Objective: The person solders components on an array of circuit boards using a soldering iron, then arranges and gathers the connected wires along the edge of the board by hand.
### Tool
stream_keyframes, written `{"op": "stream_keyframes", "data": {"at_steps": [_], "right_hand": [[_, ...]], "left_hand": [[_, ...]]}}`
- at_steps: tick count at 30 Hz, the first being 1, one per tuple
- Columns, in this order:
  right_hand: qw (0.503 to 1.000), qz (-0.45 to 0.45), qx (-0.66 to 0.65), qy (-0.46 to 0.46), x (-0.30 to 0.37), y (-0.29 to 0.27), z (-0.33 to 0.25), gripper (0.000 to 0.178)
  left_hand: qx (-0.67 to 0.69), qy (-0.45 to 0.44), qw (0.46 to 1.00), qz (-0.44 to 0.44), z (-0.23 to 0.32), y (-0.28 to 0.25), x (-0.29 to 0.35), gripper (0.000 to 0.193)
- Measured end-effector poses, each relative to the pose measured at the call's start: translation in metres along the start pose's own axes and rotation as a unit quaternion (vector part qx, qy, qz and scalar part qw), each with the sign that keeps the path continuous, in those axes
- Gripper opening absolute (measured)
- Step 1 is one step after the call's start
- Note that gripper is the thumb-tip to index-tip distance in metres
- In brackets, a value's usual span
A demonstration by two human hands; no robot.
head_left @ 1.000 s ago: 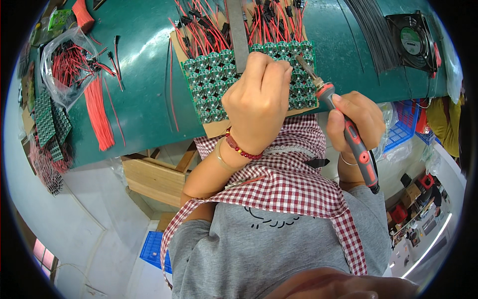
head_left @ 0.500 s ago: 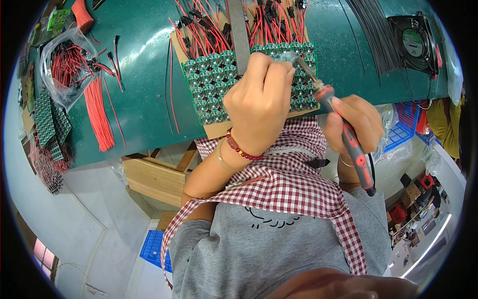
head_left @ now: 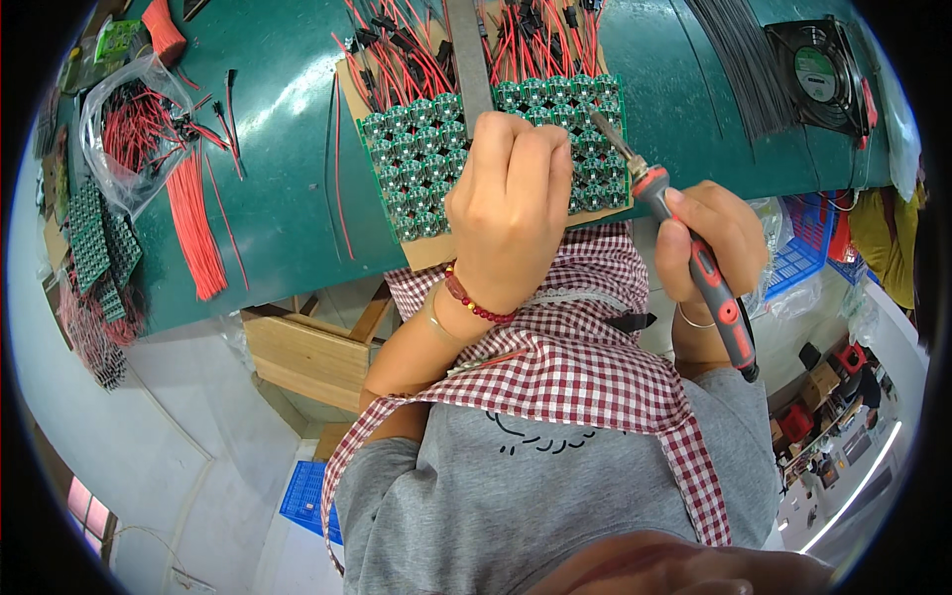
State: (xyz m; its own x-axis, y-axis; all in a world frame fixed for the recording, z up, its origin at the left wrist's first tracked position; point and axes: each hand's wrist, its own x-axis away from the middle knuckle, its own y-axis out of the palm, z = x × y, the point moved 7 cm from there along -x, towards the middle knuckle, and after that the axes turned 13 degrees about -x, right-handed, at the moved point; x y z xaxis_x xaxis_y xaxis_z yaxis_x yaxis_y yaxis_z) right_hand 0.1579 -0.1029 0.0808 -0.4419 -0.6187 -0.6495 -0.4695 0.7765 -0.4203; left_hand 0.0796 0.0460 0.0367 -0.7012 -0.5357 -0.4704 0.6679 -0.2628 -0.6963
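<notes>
My right hand (head_left: 722, 238) grips a soldering iron (head_left: 729, 315) with a grey and red handle, its metal tip pointing up and left over the right part of a panel of small green circuit boards (head_left: 415, 164). Whether the tip touches the panel I cannot tell. Above the panel's middle, my left hand (head_left: 511, 203) is closed with fingers pinched downward; what they hold is hidden behind the knuckles. Cardboard (head_left: 428, 254) lies under the panel. Red wires with black connectors (head_left: 397, 64) run off its far edge, and a flat grey metal bar (head_left: 464, 50) lies across them.
On the green table (head_left: 288, 178) at left lie a plastic bag of red wires (head_left: 144, 129), a red wire bundle (head_left: 195, 228) and more circuit boards (head_left: 89, 238). Black wires (head_left: 744, 69) and a black fan (head_left: 818, 79) are at the far right. A blue crate (head_left: 798, 248) stands below the right edge.
The iron's tip has drawn slightly away from my left fingers, and the wisp of smoke there is gone. My left hand and the panel have shifted a little left.
</notes>
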Motion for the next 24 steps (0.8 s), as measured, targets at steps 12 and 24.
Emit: {"op": "stream_keyframes", "data": {"at_steps": [12,24], "right_hand": [[1.0,-0.005,-0.006,0.023,-0.008,0.005,0.008,0.017],[0.996,0.01,-0.059,0.063,-0.012,-0.001,0.019,0.013]], "left_hand": [[-0.066,0.028,0.997,-0.008,0.004,0.006,-0.006,0.01],[-0.068,0.024,0.997,-0.016,0.004,0.003,-0.006,0.01]]}}
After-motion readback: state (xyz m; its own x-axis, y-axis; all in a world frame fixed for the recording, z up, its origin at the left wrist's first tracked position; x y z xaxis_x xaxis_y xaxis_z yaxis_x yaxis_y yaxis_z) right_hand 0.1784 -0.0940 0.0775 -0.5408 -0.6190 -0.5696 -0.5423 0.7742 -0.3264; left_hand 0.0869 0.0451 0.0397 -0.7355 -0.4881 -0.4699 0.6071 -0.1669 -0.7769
